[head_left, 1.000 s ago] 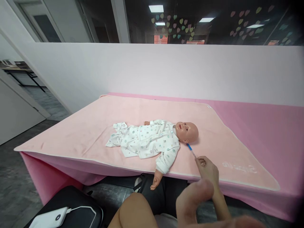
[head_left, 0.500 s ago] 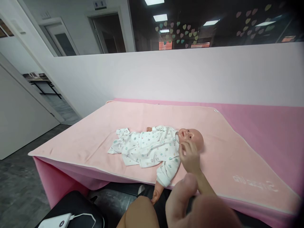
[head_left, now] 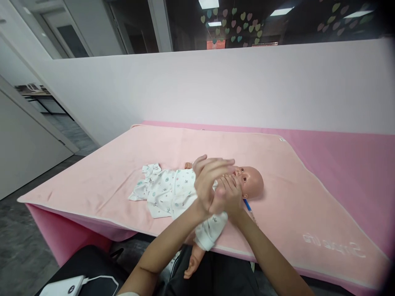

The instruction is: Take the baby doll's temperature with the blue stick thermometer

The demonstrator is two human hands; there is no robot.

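Observation:
A baby doll (head_left: 251,183) in a white printed outfit (head_left: 168,193) lies on its back on a pink blanket (head_left: 101,172), head toward the right. Above its chest is my left hand (head_left: 210,179), blurred, fingers stretched out and apart. My right hand (head_left: 230,193) is at the doll's chin and collar with its fingers bent; what they grip, if anything, is hidden. The two hands overlap in view, and I cannot tell whether they touch. Beside the doll's head lies a slim blue and white stick (head_left: 247,205). One doll arm (head_left: 194,261) hangs over the blanket's front edge.
A white wall (head_left: 216,90) with a dark window above it runs behind the table. At the lower left, a white power bank (head_left: 63,286) with a cable rests on a black surface (head_left: 89,263). A door (head_left: 27,144) stands on the left.
My left hand, earlier close to the camera, has moved out over the doll's chest. The right hand has shifted slightly left along the doll's chin. The blue stick now shows.

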